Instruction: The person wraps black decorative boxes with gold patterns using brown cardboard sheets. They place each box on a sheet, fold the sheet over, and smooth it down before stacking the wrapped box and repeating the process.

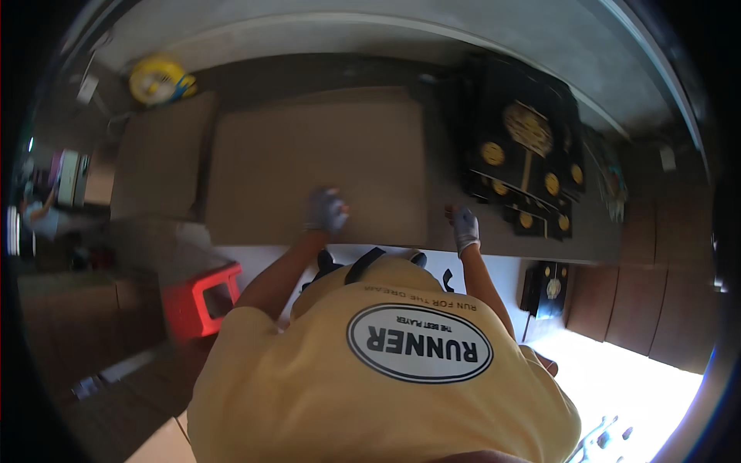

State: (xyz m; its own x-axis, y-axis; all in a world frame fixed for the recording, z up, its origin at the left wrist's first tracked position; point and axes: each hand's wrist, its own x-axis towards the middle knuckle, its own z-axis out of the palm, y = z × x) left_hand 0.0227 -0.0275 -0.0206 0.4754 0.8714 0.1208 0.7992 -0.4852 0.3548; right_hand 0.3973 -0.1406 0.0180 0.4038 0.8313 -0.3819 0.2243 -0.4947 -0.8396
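Note:
My left hand [328, 211], in a pale fingerless glove, is over the near part of a large flat brown board [316, 154]. Motion smears its fingers, so I cannot tell their grip. To the right of the board, near the table's front edge, is my right hand [464, 228], gloved the same way. Its fingers look curled in, and whatever they may hold is hidden. Farther right lies a stack of black panels [502, 116] with gold round ornaments, apart from both hands.
A grey-brown table [540, 245] runs under the board and panels. Left of the board is another brown board [162, 154], with a yellow fan [158, 79] behind it. A red stool [202, 301] stands at the lower left. Another black ornamented piece [551, 289] is below the table's right end.

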